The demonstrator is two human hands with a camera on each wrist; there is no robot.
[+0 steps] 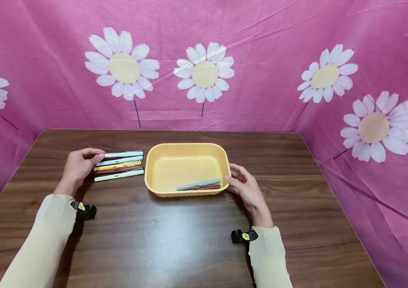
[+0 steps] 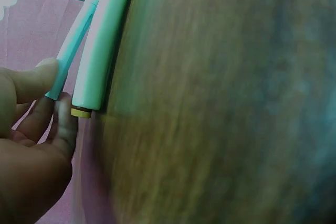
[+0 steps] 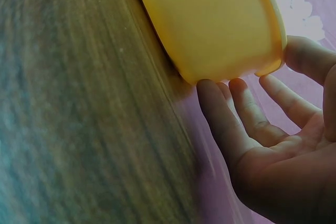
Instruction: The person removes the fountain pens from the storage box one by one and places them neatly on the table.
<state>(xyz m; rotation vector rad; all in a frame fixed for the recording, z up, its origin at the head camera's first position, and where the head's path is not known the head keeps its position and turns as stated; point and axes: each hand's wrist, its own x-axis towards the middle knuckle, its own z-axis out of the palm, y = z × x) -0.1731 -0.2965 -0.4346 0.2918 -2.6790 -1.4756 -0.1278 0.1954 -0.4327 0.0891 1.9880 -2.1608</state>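
Observation:
My left hand (image 1: pixel 77 166) pinches the end of a light blue pen (image 1: pixel 123 154) between thumb and fingers, at the far side of a row of pens. In the left wrist view that pen (image 2: pixel 73 48) slants up beside a mint green pen (image 2: pixel 100 56). Below it in the head view lie another blue pen (image 1: pixel 119 161), a yellow pen (image 1: pixel 117 165), a dark brown pen (image 1: pixel 117 171) and the mint green pen. With thumb at the rim and fingers against the outer wall, my right hand (image 1: pixel 248 190) holds the right end of a yellow plastic basket (image 3: pixel 220 30).
Inside the basket, along its near wall, lie a grey-green pen (image 1: pixel 198 184) and a dark red pen (image 1: pixel 209 187). The brown wooden table (image 1: pixel 175 240) carries everything. A pink cloth with daisies (image 1: pixel 254 80) hangs behind the table and at its sides.

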